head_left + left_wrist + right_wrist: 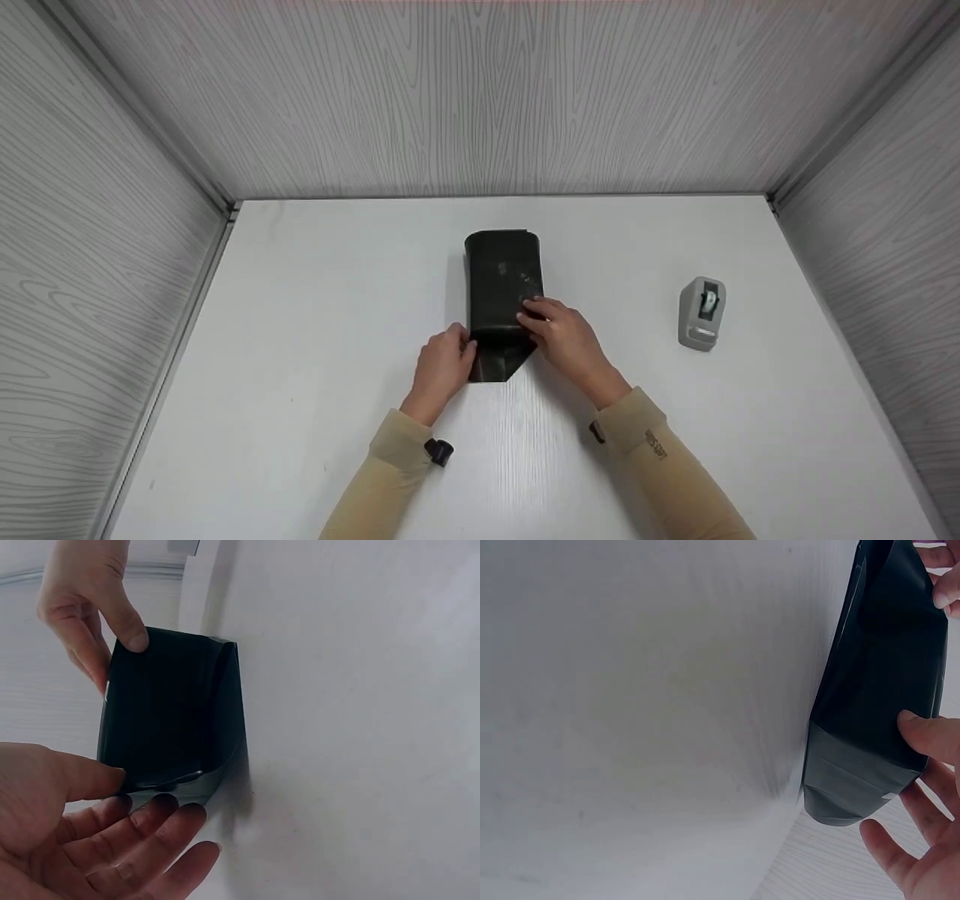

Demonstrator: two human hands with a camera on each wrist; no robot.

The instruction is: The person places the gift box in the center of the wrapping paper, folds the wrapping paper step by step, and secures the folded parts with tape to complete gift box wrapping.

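A dark, smooth, wrapped package [502, 274], box-like with rounded edges, lies lengthwise on the white table. From its near end a folded flap [493, 364] of the same dark sheet sticks out, one corner slanted. My left hand [441, 366] pinches the left edge of the flap between thumb and fingers. On the other side my right hand [568, 345] grips the near right edge, its thumb on the surface and fingers beside it. The left wrist view shows the sheet [169, 705] standing away at the end like an open pocket. What lies inside is hidden.
A grey tape dispenser [703, 313] with a roll in it stands to the right of the package. White table [315, 300] surrounds both, bounded by wood-grain panels [480, 97] at the back and on both sides.
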